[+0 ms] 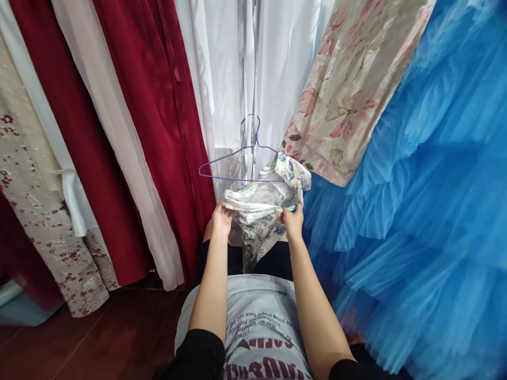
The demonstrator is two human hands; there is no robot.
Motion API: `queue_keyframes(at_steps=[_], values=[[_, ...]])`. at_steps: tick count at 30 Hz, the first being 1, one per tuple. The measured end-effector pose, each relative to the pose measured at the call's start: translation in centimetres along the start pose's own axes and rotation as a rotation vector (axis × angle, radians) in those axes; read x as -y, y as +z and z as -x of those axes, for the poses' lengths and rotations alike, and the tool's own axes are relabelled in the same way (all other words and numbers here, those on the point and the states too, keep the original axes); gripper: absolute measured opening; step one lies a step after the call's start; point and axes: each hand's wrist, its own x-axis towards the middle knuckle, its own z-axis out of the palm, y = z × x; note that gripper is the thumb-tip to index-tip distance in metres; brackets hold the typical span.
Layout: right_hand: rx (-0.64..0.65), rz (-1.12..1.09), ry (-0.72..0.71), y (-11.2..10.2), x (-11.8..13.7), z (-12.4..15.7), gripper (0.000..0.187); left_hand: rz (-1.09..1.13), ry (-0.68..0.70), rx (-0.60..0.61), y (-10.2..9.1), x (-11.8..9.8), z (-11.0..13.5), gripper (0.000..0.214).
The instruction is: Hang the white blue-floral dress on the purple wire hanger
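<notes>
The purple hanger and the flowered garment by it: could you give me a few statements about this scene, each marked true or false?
1. The left hand and the right hand both hold the flowered garment. True.
2. The left hand grips the purple hanger. False: it holds an edge of the garment, apart from the hanger.
3. The hanger's left end is covered by the garment. False: that end is bare; the garment is at the right end.
4. Blue ruffled fabric hangs at the far right. True.
5. The cloth directly behind the hanger's hook is dark red. False: it is white cloth; dark red cloth hangs to its left.
</notes>
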Motion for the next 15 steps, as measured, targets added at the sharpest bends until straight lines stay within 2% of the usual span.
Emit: queue_keyframes(at_steps=[3,6,9,11,13,15], values=[[-0.130,-0.181,0.189,-0.7,-1.5,0.2,0.064,-0.032,0.008,0.112,1.1,0.7,1.5,0.013],[-0.038,-0.167,0.212,-0.3,-2.0,0.8,0.049,-0.135,0.070,0.332,2.5,0.6,3.4,0.020],[0.041,-0.173,0.171,-0.4,-0.7,1.2,0.046,-0.330,0.170,0.479,3.9,0.9,5.4,0.023],[0.151,-0.201,0.075,-0.8,1.0,1.4,0.050,-0.460,0.237,0.538,4.7,1.5,6.4,0.025],[0.359,-0.271,-0.004,-1.3,3.0,2.0,0.057,-0.548,0.287,0.571,5.5,2.1,6.9,0.026],[0.575,-0.390,-0.008,-1.5,4.6,2.9,0.068,-0.597,0.340,0.611,6.3,2.4,7.2,0.027]])
